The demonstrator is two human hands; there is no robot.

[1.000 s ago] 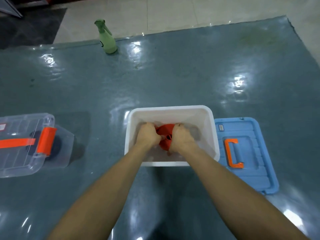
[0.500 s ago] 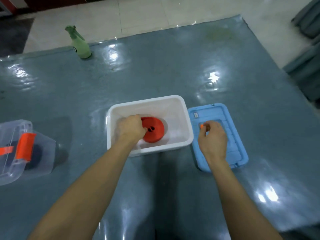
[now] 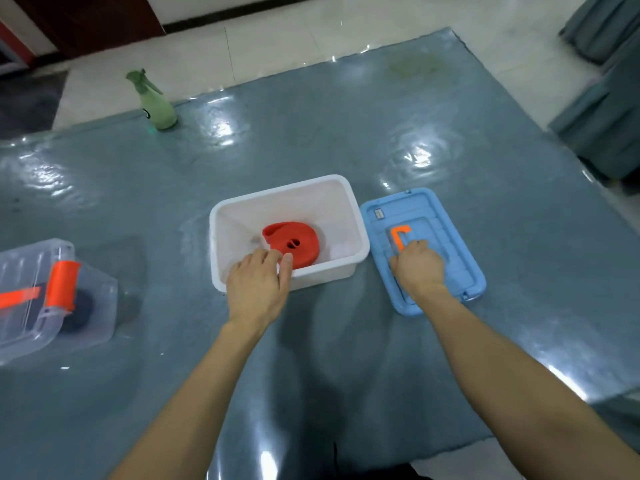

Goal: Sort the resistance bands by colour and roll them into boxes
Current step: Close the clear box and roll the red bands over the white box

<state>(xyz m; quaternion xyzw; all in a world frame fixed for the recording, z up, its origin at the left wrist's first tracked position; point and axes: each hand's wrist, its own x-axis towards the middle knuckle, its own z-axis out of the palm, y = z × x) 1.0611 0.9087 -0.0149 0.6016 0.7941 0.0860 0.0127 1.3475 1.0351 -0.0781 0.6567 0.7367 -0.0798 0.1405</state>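
Red, rubbery resistance band (image 3: pixel 294 245) wound into a flat coil, loose tail at its far left, lying on the bottom of the white plastic box (image 3: pixel 221 216), close to the near wall. Left hand (image 3: pixel 258 284) draped over that near rim, fingers (image 3: pixel 273 258) relaxed and only loosely bent, tips just at the coil's near edge, gripping nothing as far as can be seen. Right hand (image 3: pixel 419 268) on the blue lid (image 3: pixel 460 258), curled round its orange handle (image 3: pixel 398 235), knuckles up.

Lid flat on the glossy grey mat (image 3: pixel 346 133), just beside the box's right wall, long axis running away from the body while the box's long axis runs left to right. Probably calls for a quarter turn and a carry leftward over the open top, with the right hand the nearer one and the left first clear of the rim.

Box smooth, round-cornered, walls tapering inward; lid ribbed and moulded.

Toward the mat's left edge, a clear lidded box (image 3: pixel 86 306) with orange latch, dark roll (image 3: pixel 78 313) inside. Green spray bottle (image 3: pixel 156 105) at the far edge
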